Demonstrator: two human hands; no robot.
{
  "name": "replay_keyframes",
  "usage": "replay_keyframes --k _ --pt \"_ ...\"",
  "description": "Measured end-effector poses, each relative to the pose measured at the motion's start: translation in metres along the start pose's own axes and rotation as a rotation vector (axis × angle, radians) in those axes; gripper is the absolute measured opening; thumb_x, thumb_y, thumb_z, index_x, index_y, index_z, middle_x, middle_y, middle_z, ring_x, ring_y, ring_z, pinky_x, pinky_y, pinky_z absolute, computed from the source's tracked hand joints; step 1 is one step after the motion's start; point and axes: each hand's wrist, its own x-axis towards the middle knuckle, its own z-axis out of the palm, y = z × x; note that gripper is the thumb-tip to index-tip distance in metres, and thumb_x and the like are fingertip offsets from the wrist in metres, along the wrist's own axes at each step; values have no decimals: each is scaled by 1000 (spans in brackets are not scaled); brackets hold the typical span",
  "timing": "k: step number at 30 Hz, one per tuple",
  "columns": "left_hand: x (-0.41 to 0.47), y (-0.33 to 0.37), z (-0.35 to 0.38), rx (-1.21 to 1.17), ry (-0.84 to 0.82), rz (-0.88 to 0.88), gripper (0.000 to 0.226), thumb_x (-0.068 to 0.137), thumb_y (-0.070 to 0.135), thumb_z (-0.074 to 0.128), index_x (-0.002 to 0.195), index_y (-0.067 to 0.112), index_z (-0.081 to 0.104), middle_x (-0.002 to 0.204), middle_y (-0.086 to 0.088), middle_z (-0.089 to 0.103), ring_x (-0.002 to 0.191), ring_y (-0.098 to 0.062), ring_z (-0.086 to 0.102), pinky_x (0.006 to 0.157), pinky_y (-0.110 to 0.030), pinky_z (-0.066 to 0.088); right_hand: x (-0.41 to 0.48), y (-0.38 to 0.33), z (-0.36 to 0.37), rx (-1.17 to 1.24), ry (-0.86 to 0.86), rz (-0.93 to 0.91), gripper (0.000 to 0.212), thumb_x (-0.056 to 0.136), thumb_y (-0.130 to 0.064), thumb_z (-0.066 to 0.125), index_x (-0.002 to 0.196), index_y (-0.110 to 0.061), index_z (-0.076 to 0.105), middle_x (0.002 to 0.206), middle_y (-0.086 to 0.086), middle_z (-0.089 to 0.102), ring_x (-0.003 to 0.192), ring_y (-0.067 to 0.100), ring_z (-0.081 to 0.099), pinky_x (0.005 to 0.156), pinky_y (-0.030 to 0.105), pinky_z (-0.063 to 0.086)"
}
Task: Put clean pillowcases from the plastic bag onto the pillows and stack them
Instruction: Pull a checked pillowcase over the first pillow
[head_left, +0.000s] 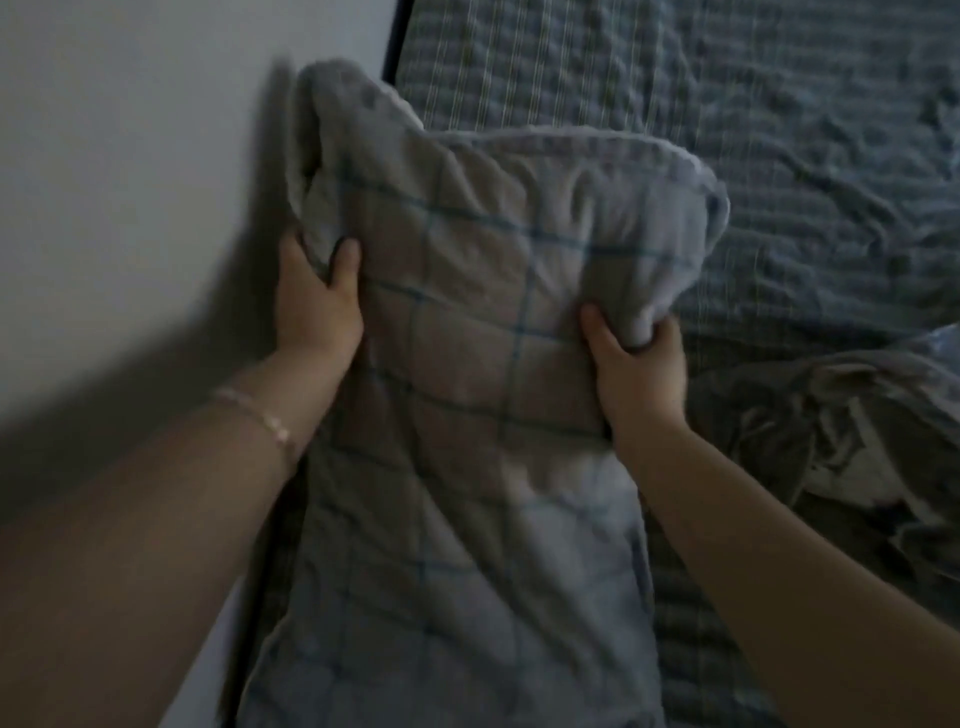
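Note:
A pillow in a pale checked pillowcase (467, 322) with thin blue lines is held up in front of me, over the left edge of the bed. My left hand (317, 306) grips its left side, thumb on the front. My right hand (636, 364) grips a bunch of the fabric at its right side. The case's lower part hangs loose and flat below my hands. The pillow's top edge flops over. No plastic bag is in view.
A bed with a blue striped, wrinkled sheet (779, 156) fills the right and back. A white wall (130, 182) stands close on the left. A crumpled grey cloth (841, 441) lies on the bed at the right.

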Motion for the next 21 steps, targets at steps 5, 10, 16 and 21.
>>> replay_keyframes --k 5,10,16,21 --pt "-71 -81 -4 255 -368 -434 71 89 49 52 133 -5 38 135 -29 42 124 -42 42 103 -41 34 -19 86 -7 -439 -110 486 92 77 -61 60 144 -6 26 143 17 37 129 35 39 107 40 34" --pt "-184 -121 -56 199 -431 -600 64 85 44 60 126 -4 50 127 -22 55 118 -35 51 99 -35 39 -114 154 -73 -461 -244 783 86 72 -56 68 135 -4 42 132 16 50 119 34 49 102 39 40" --pt "-207 -113 -81 272 -358 -507 47 93 34 51 104 -12 59 108 -32 60 101 -44 56 78 -38 41 -161 133 -65 -206 -274 695 24 84 -39 64 86 -16 59 82 0 62 76 20 58 74 33 46" --pt "-207 -117 -139 467 -164 -374 34 92 26 54 84 -7 53 92 -40 59 89 -52 57 74 -47 44 -207 110 -75 -157 -357 680 18 81 -26 70 86 -10 68 79 5 69 79 23 64 79 37 54"
